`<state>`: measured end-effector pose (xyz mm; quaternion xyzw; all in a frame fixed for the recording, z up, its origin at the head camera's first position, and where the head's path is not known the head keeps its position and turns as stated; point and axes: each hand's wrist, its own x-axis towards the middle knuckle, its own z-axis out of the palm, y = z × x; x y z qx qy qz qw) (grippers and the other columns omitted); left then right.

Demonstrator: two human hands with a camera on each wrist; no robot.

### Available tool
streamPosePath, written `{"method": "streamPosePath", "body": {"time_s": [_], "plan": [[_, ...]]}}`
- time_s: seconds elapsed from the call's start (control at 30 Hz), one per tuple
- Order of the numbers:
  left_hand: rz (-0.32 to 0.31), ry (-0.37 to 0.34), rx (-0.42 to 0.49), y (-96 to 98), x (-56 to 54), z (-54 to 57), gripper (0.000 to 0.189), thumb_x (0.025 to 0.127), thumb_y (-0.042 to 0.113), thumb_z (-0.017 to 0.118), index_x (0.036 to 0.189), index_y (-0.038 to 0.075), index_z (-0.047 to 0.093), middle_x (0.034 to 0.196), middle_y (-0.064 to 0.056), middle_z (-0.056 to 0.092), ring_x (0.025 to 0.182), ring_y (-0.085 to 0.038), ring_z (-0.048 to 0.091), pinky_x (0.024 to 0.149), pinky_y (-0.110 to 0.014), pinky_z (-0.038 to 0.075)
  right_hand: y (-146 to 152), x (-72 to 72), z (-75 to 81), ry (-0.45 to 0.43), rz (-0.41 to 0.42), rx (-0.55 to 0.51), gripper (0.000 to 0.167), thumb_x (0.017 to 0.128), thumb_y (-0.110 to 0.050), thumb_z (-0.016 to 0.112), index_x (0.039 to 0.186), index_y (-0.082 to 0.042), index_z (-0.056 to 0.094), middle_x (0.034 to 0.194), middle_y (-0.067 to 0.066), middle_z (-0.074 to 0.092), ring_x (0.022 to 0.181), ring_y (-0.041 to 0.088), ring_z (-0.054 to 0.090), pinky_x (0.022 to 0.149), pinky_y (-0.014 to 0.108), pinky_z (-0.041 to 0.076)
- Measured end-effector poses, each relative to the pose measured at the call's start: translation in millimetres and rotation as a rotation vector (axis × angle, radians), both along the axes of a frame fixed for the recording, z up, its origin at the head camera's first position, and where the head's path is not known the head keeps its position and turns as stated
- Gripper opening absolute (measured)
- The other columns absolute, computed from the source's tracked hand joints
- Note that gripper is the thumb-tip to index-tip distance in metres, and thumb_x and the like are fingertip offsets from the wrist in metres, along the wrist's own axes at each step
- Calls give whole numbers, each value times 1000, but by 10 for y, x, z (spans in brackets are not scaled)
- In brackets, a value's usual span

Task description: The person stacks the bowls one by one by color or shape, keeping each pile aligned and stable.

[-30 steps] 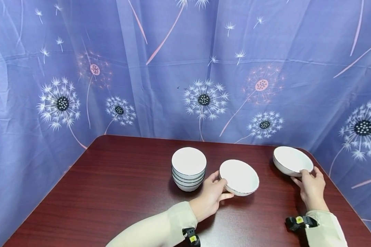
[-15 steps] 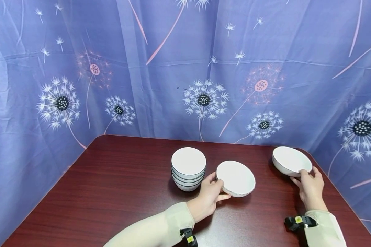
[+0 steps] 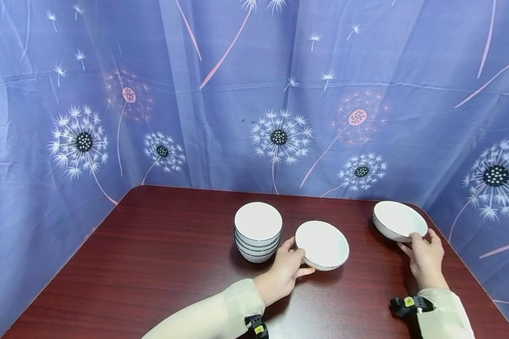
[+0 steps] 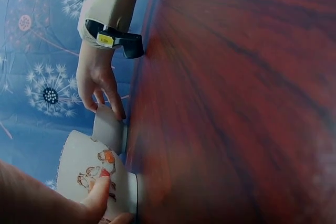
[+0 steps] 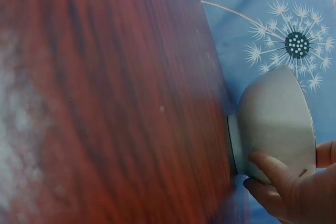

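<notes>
A white bowl is gripped at its left side by my left hand, thumb near the rim and fingers low on the wall. In the left wrist view this bowl shows an orange and brown pattern outside. Toward the back right corner, my right hand holds another white bowl by its near right rim. The right wrist view has that bowl with its foot at the tabletop and fingers spread along its side. Just left of the left hand stands a stack of several white bowls.
The dark red wooden table reaches back to a blue curtain with dandelion prints, which also lines the left and right sides. Black wrist cameras sit at both cuffs.
My left hand has shifted slightly left with its bowl, closer to the stack. The right hand and its bowl have stayed almost in place.
</notes>
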<state>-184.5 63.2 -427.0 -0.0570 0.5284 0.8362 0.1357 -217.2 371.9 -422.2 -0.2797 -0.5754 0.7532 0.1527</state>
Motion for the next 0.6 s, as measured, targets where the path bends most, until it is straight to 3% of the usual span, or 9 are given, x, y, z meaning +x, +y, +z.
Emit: {"method": "streamPosePath", "body": {"time_s": [0.1,0.23,0.37,0.6], "plan": [[-15,4,-35,-2,-2,-11,67,82,-7,46,146,-6,26,124,-23,51,94,-26,56,88,-53,53,15,0,-7,12,-2,-20,74,94,-5,34,155,-20,-6,158,10,2,96,-5,50,68,15,55],[-33,24,-103,2,-17,-6,69,82,-2,51,147,-5,26,133,-28,47,111,-33,54,93,-53,50,26,-1,-12,29,-6,-41,75,94,-3,35,155,-20,-5,157,11,5,76,-11,51,65,16,56],[-67,60,-209,-9,-50,-9,76,82,3,61,148,-5,23,143,-30,38,128,-34,45,100,-49,45,25,2,-11,27,-10,-51,75,94,-3,35,155,-20,-4,157,11,7,75,-11,52,65,16,56],[-128,148,-411,-61,-98,11,96,74,9,78,152,5,22,150,-20,31,138,-34,28,114,-51,25,23,2,-7,33,-9,-66,75,94,-2,35,155,-21,-3,156,10,8,75,-10,53,64,16,56]]}}
